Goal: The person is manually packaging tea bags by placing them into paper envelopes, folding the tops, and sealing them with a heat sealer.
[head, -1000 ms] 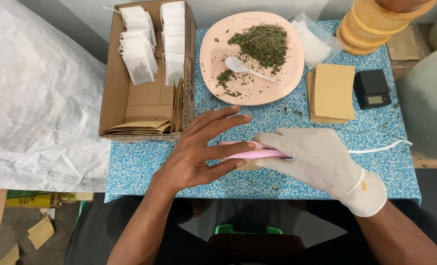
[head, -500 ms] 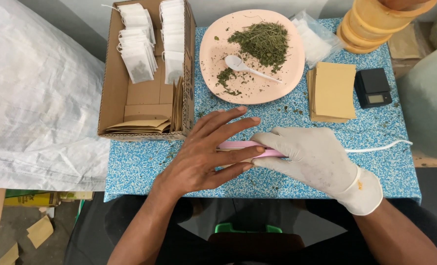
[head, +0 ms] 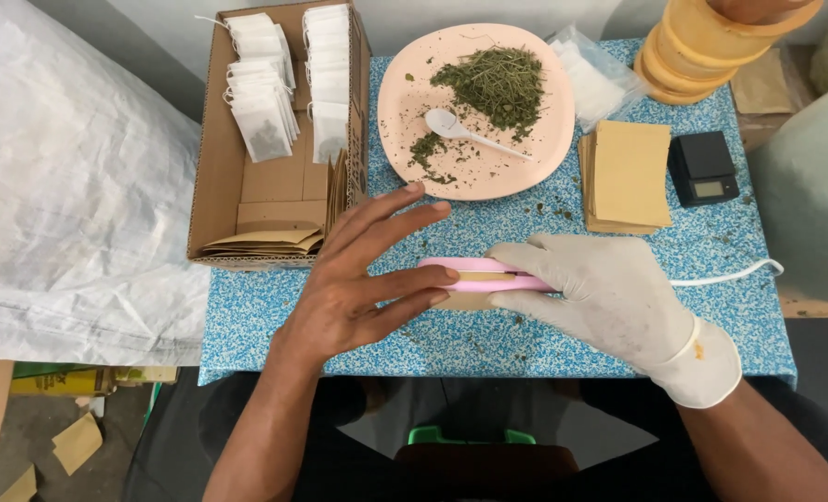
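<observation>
Pressing pink sealer (head: 474,275) on brown packet (head: 465,300), my gloved right hand (head: 609,302) gripping; left hand (head: 354,288) flat, fingers spread, near worktop's (head: 265,316) front edge.

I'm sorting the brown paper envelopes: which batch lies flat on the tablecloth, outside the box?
The stack of brown envelopes between the pink plate and the black scale. The others sit inside the cardboard box.

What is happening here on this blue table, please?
A person's gloved right hand presses a pink sealer shut on a brown paper packet. The bare left hand rests open, fingertips at the sealer's left end. Behind are a plate of dried herbs and a cardboard box holding filled bags.
</observation>
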